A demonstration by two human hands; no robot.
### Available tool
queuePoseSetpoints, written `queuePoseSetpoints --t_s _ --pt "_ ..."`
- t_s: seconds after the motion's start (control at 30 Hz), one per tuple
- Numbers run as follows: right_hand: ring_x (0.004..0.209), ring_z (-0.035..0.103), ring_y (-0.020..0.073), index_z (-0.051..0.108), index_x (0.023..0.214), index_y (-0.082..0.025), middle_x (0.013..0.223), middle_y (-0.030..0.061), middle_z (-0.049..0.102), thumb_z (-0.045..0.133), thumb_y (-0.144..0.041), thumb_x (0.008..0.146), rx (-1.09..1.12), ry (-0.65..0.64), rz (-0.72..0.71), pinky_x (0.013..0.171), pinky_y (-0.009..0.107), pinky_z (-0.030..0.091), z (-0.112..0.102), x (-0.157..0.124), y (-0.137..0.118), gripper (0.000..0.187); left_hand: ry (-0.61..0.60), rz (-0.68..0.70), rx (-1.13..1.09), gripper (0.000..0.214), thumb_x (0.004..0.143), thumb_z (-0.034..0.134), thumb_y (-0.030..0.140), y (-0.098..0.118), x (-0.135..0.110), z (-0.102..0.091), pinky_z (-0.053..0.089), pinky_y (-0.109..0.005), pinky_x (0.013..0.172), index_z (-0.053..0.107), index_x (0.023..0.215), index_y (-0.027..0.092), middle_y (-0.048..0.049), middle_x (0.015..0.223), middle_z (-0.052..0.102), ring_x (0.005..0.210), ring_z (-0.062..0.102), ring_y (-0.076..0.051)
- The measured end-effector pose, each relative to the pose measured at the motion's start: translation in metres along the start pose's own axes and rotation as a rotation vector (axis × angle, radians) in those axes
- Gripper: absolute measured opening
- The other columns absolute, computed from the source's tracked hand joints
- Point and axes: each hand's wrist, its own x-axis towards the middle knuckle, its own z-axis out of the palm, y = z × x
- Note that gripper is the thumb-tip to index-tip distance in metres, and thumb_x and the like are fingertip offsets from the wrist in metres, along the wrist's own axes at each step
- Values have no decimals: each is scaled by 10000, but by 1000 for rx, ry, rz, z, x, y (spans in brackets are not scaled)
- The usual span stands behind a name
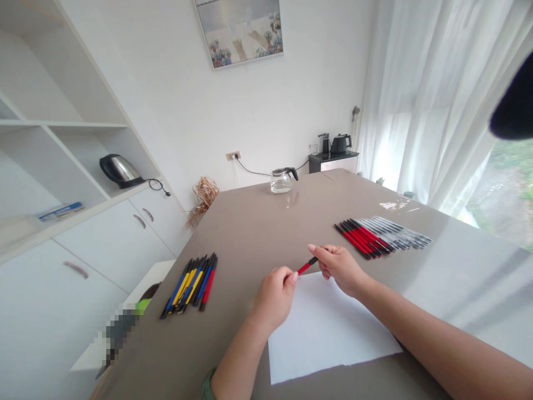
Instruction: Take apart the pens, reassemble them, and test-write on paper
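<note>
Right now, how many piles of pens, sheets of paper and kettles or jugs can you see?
Pen piles: 2, a left pile and a right pile
Paper sheet: 1
Kettles or jugs: 3, on the shelf, table, far counter
Total: 6

From my remote seat, the table (258, 222) looked smooth and glossy, throwing back window light at its far right. The pen (307, 265) between my hands looked like matt red and black plastic. The sheet (328, 328) near me was plain matt paper. The far jug (281, 180) was clear glass; the left kettle (120, 169) shone like polished metal.
</note>
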Motion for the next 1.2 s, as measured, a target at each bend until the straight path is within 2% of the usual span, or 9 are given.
queuePoseSetpoints --t_s 0.1,0.2,0.33,0.53,0.8,0.97,1.07,1.2 --pt "345 320 67 328 426 -187 353 -50 331 512 -479 684 -1 -10 -10 381 223 266 0 0 0 431 39 11 1 248 803 367 372 -2 0 0 320 -226 573 504 723 181 -5 725 527 644 460 -121" --pt "344 324 69 337 424 -189 352 -46 339 519 -473 676 5 -6 -13 375 224 264 1 0 -1 421 3 5 -20 228 800 373 378 -4 0 1 308 -219 538 494 754 190 14 671 515 597 445 -111" --pt "344 323 69 332 429 -191 352 -46 342 520 -471 674 16 -2 -6 371 224 260 0 0 1 417 -50 -28 -61 274 808 343 417 -5 0 3 280 -216 486 497 790 191 29 595 487 529 415 -104" --pt "346 322 69 321 435 -191 356 -49 335 520 -476 677 5 1 -4 377 225 266 -1 1 1 424 -57 -20 -15 417 841 228 420 -1 -1 2 290 -236 513 517 668 172 9 568 487 545 433 -119" --pt "347 324 68 327 436 -187 358 -47 339 512 -481 686 -5 6 -8 377 225 264 -1 2 1 428 30 37 -67 196 772 421 328 -5 2 3 337 -232 589 550 754 181 -14 748 550 659 478 -125" --pt "349 328 65 351 453 -182 376 -47 349 510 -476 693 30 22 -9 379 223 269 0 0 -1 411 -24 -2 -162 227 784 404 363 -3 2 3 314 -219 520 539 775 181 13 630 523 570 442 -109" --pt "370 354 66 413 512 -174 427 -42 390 529 -451 692 99 23 -30 391 221 285 2 -2 -3 351 -34 -37 -229 255 787 397 392 0 2 2 302 -210 501 525 754 174 23 599 489 548 412 -98" --pt "432 409 77 542 781 -168 526 -30 452 524 -398 724 319 -90 -51 438 226 326 3 -5 -9 237 -42 -102 -347 269 786 400 410 2 2 1 302 -198 497 505 735 167 31 596 455 526 380 -79"
